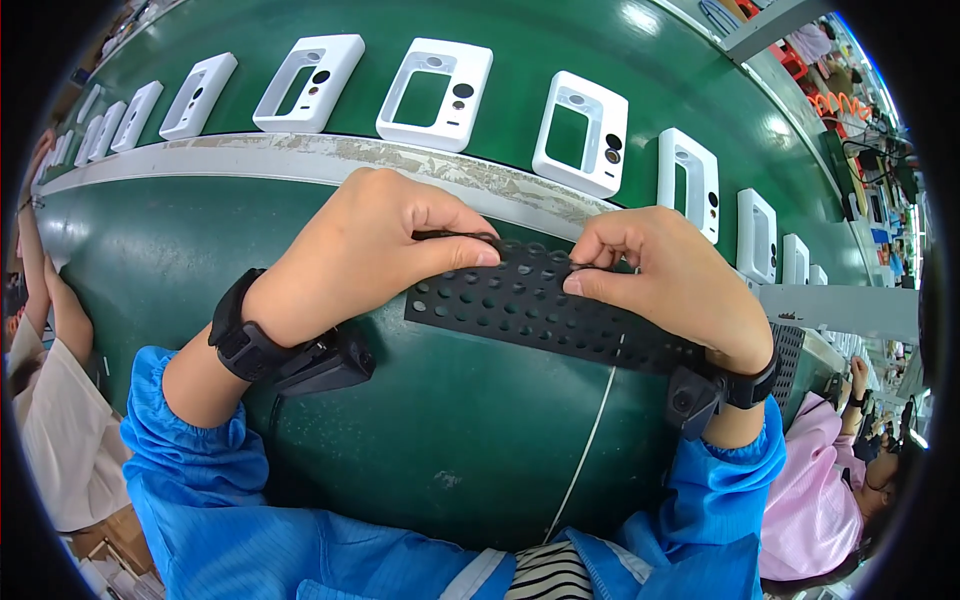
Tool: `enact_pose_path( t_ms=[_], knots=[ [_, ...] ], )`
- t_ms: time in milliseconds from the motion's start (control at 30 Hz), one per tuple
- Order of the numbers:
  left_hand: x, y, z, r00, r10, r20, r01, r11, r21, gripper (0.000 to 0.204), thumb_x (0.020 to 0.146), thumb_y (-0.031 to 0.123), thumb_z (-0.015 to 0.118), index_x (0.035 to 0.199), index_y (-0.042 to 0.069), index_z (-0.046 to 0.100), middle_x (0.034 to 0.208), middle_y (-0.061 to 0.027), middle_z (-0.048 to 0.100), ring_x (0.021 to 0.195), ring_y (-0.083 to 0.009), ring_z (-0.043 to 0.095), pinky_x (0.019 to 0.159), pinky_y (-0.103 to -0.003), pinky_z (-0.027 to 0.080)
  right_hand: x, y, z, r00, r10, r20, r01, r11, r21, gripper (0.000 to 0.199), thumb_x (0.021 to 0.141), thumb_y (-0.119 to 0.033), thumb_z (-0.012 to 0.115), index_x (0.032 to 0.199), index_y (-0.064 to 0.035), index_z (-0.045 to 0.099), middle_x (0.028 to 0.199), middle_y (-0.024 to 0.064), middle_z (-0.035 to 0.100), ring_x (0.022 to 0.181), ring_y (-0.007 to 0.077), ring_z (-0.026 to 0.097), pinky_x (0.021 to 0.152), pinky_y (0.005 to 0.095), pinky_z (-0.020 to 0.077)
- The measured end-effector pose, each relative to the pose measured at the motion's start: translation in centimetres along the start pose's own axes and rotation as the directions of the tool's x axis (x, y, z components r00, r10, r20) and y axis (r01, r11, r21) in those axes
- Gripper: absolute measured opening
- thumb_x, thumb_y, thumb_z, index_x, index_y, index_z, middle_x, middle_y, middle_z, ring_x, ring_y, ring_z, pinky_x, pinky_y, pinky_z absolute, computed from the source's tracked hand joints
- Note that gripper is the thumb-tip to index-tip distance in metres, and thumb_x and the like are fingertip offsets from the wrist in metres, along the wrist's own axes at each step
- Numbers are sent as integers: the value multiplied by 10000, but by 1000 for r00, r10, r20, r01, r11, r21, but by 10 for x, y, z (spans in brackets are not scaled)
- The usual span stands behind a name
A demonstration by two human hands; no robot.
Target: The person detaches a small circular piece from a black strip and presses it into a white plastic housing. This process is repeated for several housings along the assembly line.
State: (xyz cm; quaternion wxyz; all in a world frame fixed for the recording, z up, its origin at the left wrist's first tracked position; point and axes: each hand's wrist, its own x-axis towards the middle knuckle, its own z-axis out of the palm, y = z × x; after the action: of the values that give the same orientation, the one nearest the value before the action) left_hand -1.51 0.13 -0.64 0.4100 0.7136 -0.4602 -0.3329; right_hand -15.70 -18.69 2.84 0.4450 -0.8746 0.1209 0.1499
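A black sheet punched with rows of round holes spans the space between my hands, above the green work table. My left hand pinches its upper edge between thumb and fingers. Farther right, my right hand grips the same edge with thumb and bent fingers, and the sheet's right end passes under that wrist. The edge between my hands looks bent or folded over. Both wrists carry black straps with small black devices; the left device hangs over the table.
White rectangular housings, each with a large opening, lie in a row on the green surface beyond a worn pale rail. Another black perforated piece is beyond my right wrist. People sit at left and right.
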Motion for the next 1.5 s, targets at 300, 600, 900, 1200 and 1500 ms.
enact_pose_path(
  t_ms=[300,600,900,1200,1500],
  knots=[
    [1,-2,-1,990,-87,110,101,986,-130,143,803,100,683,873,-25,689,713,-40,671,634,-42,566,590,-191,452,3,3,3,983,-136,-126,138,990,3,154,737,-110,699,857,-19,667,712,28,643,630,84,528,579,226,386],
    [5,-5,1,983,-125,130,147,975,-167,150,805,109,684,875,-24,692,708,-40,668,633,-49,568,594,-196,455,3,7,14,935,-292,-202,280,956,-82,80,756,-61,660,808,-4,637,735,64,611,658,152,557,638,257,428],
    [8,-3,1,971,-164,176,196,963,-186,180,806,140,689,873,-27,691,726,-42,669,667,-55,574,632,-206,460,-7,-5,10,906,-280,-318,259,960,-108,66,783,-49,631,825,-6,605,769,53,598,730,142,555,668,260,412],
    [9,-5,0,968,-153,200,192,963,-192,179,810,135,685,894,-22,687,748,-41,672,676,-59,579,644,-208,464,-5,-6,6,921,-213,-327,195,977,-86,50,791,-79,625,810,-34,616,796,24,604,730,121,523,621,241,346],
    [3,-18,-1,975,-162,153,189,966,-178,209,800,183,688,863,-16,690,684,-47,656,618,-68,566,606,-215,452,-24,-48,41,726,-668,-163,394,598,-698,73,755,-76,565,808,-30,583,832,61,567,750,209,546,636,303,404]
  ],
)
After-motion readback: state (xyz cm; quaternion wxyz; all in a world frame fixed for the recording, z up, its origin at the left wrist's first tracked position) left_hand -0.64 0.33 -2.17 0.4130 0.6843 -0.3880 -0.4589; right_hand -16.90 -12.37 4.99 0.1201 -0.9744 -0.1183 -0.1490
